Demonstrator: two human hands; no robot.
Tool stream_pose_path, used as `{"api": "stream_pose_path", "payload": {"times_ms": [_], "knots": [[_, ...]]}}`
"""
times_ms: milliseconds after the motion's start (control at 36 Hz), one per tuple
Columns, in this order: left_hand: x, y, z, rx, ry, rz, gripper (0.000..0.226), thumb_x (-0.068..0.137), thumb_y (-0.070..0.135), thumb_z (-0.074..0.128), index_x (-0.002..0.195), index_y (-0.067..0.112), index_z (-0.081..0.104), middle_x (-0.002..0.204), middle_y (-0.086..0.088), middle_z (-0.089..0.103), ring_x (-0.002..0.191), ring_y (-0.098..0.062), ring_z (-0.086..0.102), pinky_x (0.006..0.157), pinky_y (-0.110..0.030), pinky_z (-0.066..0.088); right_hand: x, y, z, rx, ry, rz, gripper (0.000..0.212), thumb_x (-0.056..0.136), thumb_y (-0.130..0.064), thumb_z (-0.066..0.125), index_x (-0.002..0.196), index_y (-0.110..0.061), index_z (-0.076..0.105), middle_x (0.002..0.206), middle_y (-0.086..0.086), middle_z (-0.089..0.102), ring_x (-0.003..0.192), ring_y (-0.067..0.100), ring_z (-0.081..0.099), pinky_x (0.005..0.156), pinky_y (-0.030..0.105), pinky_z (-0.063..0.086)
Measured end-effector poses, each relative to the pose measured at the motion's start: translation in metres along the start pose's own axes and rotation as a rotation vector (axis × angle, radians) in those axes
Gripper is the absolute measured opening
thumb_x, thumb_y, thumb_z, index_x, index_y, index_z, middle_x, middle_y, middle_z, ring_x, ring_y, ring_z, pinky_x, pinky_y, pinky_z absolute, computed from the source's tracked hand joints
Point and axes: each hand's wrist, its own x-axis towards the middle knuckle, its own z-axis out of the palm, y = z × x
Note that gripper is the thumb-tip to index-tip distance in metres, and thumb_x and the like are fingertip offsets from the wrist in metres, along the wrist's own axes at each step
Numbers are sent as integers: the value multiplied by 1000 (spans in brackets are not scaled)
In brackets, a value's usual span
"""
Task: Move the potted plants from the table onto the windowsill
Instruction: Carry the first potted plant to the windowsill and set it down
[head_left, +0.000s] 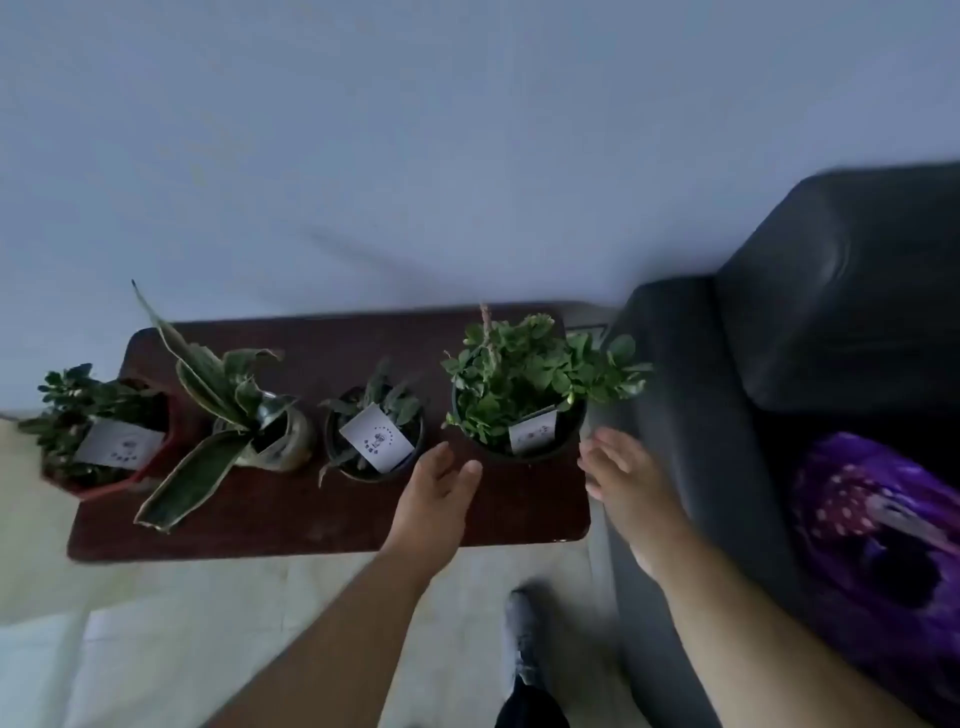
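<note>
In the head view, four potted plants stood in a row on the dark table (291, 514) across the frame's middle. The left hand (434, 496) and right hand (631, 480) flanked the bushy plant in the black pot (519, 415) at centre right, fingers spread, neither touching it. No windowsill showed. The first lift seemed in hand; next, both palms should close on the pot's sides

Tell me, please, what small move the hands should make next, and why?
Probably close both hands onto the bushy plant's black pot. The left hand and right hand are open on either side of it, not yet touching, and all four pots are on the table.
</note>
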Motion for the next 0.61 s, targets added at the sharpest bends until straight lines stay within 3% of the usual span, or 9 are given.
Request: {"api": "stream_pose_path", "payload": {"times_ms": [167,222,306,444,611], "knots": [[31,-5,12,39,69,-47,54,94,46,65,140,25,49,127,9,63,113,-13,64,105,-37,51,30,4,8,39,-48,14,37,102,-22,59,139,-19,55,120,-8,64,121,17,61,97,33,49],[37,-3,16,37,77,-44,43,93,43,68,128,22,55,113,8,67,97,-10,64,92,-28,52,36,5,9,46,-64,22,28,102,-21,59,130,-23,60,120,-8,66,115,13,64,99,35,50],[45,-3,21,52,67,-33,26,92,40,70,108,21,61,91,11,65,81,-6,59,76,-22,45,43,9,10,63,-37,43,28,102,-16,59,130,-15,62,118,-2,70,108,13,68,95,34,53],[53,-7,24,3,64,-55,23,89,40,74,104,24,68,95,9,73,92,-13,68,92,-37,55,52,10,11,45,17,55,10,98,-13,64,108,-10,63,118,12,69,114,25,66,102,43,54],[54,-3,21,-41,57,-49,30,80,44,77,100,23,69,90,13,75,93,-12,67,102,-49,53,59,10,8,-35,-3,35,16,93,-22,71,102,-11,64,113,8,72,105,25,70,103,52,52]]}}
